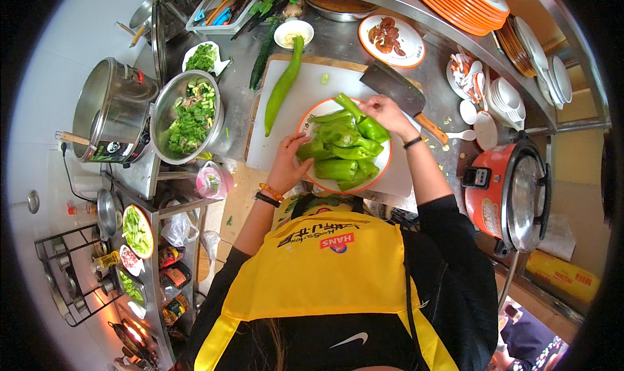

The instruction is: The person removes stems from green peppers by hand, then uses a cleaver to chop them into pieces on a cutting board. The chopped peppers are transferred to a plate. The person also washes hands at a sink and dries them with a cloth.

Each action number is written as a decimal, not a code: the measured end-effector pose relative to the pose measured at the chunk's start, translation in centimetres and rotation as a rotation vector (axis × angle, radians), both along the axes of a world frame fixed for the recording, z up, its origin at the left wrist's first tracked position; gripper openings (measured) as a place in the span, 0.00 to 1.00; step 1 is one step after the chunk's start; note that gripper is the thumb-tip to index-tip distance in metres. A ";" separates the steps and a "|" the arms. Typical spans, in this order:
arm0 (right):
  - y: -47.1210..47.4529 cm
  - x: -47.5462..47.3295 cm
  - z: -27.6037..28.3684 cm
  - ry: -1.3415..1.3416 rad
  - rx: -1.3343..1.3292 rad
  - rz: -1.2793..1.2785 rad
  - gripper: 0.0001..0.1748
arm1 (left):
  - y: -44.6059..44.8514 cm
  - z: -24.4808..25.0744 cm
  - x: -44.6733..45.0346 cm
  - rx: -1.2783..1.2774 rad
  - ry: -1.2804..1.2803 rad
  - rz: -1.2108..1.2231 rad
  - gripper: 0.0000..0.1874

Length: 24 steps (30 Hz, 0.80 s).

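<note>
A white plate with an orange rim (388, 162) holds several cut green pepper pieces (336, 147). It rests on the near part of a white cutting board (312, 86). My left hand (287, 162) is at the plate's left edge, fingers spread and touching the peppers and rim. At the upper right of the pile, my right hand (385, 113) pinches the side of a stemmed pepper piece (363, 120); its fingertips are slightly blurred. A whole long green pepper (283, 88) lies across the board's left side. Beyond my right hand is a cleaver (395, 88) with a wooden handle.
Left of the board stand a steel bowl of chopped greens (187, 120) and a large steel pot (112, 108). A plate of sliced sausage (392, 40) sits behind the board. On the right is a red electric cooker (507, 195). Flames show near a wok (131, 339) at lower left.
</note>
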State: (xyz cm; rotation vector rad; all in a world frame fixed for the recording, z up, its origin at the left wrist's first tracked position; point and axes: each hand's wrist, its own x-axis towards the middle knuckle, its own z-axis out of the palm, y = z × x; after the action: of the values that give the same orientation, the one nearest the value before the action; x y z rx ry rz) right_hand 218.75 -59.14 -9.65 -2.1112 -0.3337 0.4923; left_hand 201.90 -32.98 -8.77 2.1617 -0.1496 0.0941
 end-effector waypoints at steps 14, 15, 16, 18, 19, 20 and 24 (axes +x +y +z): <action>-6.2 -14.1 -4.2 0.341 0.439 -0.373 0.14 | -2.1 -4.4 -1.7 -0.177 0.209 0.139 0.42; -5.7 -13.8 -4.6 0.293 0.462 -0.397 0.15 | -2.2 -4.1 -1.4 -0.084 0.230 0.145 0.44; -5.8 -13.5 -4.8 0.308 0.461 -0.391 0.14 | -2.3 -3.7 -1.2 -0.121 0.289 0.156 0.44; -5.8 -12.4 -5.0 0.340 0.435 -0.375 0.13 | -2.4 -2.9 -0.6 -0.231 0.356 0.157 0.45; -6.1 -12.0 -4.9 0.358 0.411 -0.362 0.13 | -2.3 -2.6 -0.4 -0.219 0.344 0.152 0.45; -6.1 -11.5 -4.8 0.385 0.356 -0.373 0.12 | -2.2 -2.4 -0.2 -0.209 0.303 0.145 0.45; -6.3 -9.8 -4.4 0.347 0.368 -0.310 0.11 | -2.2 -1.9 -0.2 -0.321 0.174 0.153 0.43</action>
State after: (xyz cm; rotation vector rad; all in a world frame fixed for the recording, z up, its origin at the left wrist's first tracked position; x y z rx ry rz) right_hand 208.92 -65.39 -14.09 -1.6449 0.0981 0.5532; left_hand 201.75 -35.18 -10.68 1.8472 0.1246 0.0153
